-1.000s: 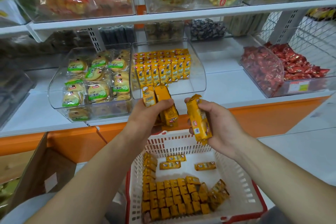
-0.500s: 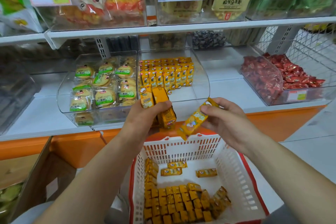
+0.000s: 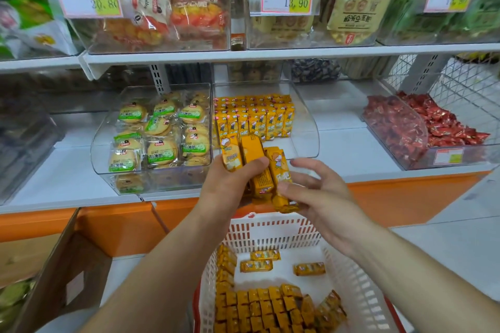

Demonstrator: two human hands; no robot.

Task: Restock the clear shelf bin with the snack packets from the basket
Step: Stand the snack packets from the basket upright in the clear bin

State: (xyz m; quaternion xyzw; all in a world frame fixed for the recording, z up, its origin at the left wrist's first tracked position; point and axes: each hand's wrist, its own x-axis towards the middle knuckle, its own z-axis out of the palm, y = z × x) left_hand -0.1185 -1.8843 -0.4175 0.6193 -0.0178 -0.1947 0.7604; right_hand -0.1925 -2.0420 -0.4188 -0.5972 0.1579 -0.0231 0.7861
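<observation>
My left hand (image 3: 230, 189) grips a bundle of yellow snack packets (image 3: 251, 159) upright, just in front of the clear shelf bin (image 3: 307, 127). Rows of the same yellow packets (image 3: 254, 116) stand at the back of that bin; its front part is bare. My right hand (image 3: 322, 194) has straight, spread fingers. Its thumb presses one more yellow packet (image 3: 280, 167) against the right side of the bundle. Below my hands, the white basket (image 3: 270, 232) with a red rim holds several yellow packets (image 3: 265, 308), some packed in rows and three loose.
A clear bin of round biscuits (image 3: 159, 132) stands left of the target bin, and a bin of red candies (image 3: 400, 130) stands at the right. Above hangs a shelf (image 3: 270, 55) of bagged snacks. A cardboard box (image 3: 67, 265) is at the lower left.
My right hand moved left and laid its packet against the bundle in my left hand, and its fingers spread out. My left hand kept its grip and rose slightly.
</observation>
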